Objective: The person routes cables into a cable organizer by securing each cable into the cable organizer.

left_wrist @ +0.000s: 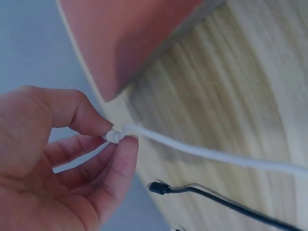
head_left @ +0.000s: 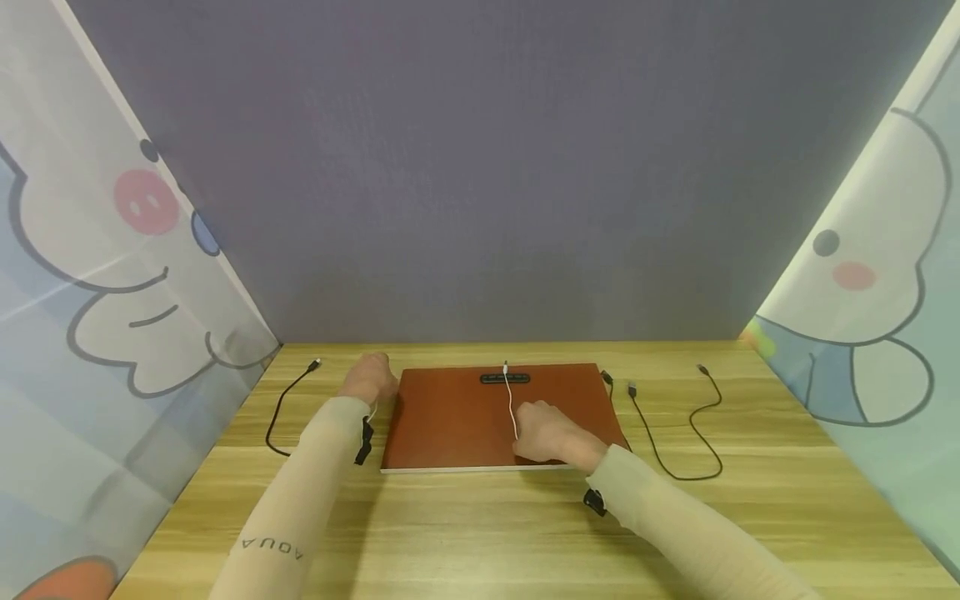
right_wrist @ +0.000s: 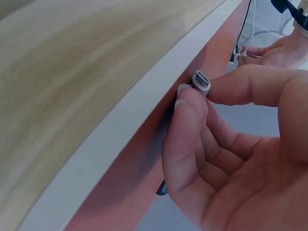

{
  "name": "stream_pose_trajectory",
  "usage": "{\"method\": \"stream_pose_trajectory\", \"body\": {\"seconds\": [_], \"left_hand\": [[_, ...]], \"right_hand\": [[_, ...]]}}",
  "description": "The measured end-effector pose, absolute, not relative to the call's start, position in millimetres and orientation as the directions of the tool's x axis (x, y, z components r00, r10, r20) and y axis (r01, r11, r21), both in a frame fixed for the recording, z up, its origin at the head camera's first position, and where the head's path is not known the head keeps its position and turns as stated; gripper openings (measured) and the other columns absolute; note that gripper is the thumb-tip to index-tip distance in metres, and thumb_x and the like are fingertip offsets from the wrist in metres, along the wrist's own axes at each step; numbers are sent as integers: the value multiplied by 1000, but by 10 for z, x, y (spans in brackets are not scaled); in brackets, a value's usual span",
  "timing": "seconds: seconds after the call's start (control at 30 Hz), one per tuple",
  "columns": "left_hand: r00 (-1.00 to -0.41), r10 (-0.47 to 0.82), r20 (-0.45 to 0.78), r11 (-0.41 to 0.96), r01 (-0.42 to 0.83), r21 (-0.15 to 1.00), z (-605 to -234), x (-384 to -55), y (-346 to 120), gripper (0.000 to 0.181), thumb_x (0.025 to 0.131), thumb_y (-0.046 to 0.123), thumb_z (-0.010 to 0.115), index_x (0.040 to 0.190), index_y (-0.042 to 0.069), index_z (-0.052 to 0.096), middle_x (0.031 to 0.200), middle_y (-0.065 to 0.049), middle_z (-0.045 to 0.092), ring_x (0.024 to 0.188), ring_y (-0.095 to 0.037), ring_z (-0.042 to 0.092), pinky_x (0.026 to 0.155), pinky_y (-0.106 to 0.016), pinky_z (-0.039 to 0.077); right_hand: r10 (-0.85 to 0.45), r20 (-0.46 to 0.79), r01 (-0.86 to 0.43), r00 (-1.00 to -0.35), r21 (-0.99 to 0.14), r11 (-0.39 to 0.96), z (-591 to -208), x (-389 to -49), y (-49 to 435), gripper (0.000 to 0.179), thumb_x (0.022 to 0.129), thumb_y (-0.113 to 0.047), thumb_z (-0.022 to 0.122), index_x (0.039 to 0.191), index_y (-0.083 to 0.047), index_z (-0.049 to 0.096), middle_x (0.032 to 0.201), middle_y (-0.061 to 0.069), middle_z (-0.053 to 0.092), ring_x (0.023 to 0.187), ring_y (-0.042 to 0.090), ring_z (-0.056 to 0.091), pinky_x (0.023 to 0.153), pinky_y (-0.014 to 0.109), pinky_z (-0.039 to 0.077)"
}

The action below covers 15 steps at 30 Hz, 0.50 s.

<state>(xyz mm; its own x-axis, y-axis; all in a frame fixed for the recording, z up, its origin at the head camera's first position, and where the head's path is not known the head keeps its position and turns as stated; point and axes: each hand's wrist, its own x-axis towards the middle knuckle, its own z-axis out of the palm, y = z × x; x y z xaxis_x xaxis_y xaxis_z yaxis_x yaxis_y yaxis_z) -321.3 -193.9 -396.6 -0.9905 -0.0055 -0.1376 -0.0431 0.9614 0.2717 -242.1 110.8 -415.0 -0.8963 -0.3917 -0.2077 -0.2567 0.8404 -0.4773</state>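
Observation:
A reddish-brown board (head_left: 450,425) with a pale edge lies on the wooden table. Near its far edge sits a black slotted cable holder (head_left: 491,379), crossed by a white cable (head_left: 510,398) that runs down to my right hand (head_left: 546,432). Between thumb and fingertips, that hand pinches a white USB-C plug (right_wrist: 201,83) just above the board. Beside the board's far left corner, my left hand (head_left: 370,380) pinches a small white cable piece (left_wrist: 113,136); a white cord (left_wrist: 207,153) trails from it. Whether both hands hold one cable, I cannot tell.
A black cable (head_left: 274,417) lies left of the board, partly behind the left forearm. Right of the board is another black cable (head_left: 660,458), curved, with a further black plug (head_left: 607,377) at the board's edge. A grey wall (head_left: 495,183) stands behind the table.

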Motion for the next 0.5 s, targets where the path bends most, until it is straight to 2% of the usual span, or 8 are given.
{"method": "stream_pose_trajectory", "body": {"seconds": [0.1, 0.23, 0.37, 0.43, 0.5], "left_hand": [[-990, 7, -139, 962, -32, 272, -3919, -3207, -1926, 47, 91, 6, 59, 133, -13, 52, 126, -33, 59, 109, -42, 61, 89, -50, 53], [-990, 39, -134, 954, -3, 299, -3866, -3215, -1897, 40, 93, 6, 59, 129, -11, 57, 121, -29, 64, 101, -38, 63, 84, -47, 54], [-991, 83, -107, 942, 44, 332, -3799, -3221, -1877, 24, 93, 8, 63, 113, -7, 65, 106, -20, 68, 93, -34, 64, 80, -47, 54], [-991, 94, -91, 937, 58, 345, -3762, -3224, -1865, 16, 90, 9, 66, 102, -2, 67, 98, -15, 68, 90, -31, 63, 78, -46, 54], [-990, 107, -87, 926, 68, 371, -3726, -3224, -1849, 9, 88, 8, 67, 92, 1, 67, 88, -12, 66, 80, -27, 61, 71, -43, 53]], "right_hand": [[-396, -198, -263, -896, -481, 836, -4158, -2414, 1112, 38, 86, -4, 67, 57, -16, 46, 47, -8, 29, 43, 9, 24, 45, 27, 24], [-404, -198, -270, -893, -482, 833, -4152, -2401, 1122, 36, 86, -3, 67, 59, -15, 48, 48, -7, 32, 43, 9, 25, 45, 27, 26], [-413, -209, -271, -887, -488, 829, -4135, -2385, 1147, 36, 88, -6, 69, 60, -15, 49, 49, -6, 34, 43, 10, 27, 45, 27, 27], [-417, -212, -272, -884, -492, 827, -4126, -2376, 1161, 38, 88, -6, 69, 58, -16, 48, 48, -6, 33, 44, 10, 26, 45, 28, 27], [-424, -210, -278, -881, -496, 823, -4117, -2365, 1173, 39, 88, -6, 69, 57, -16, 48, 47, -7, 32, 43, 10, 26, 45, 28, 26]]}}
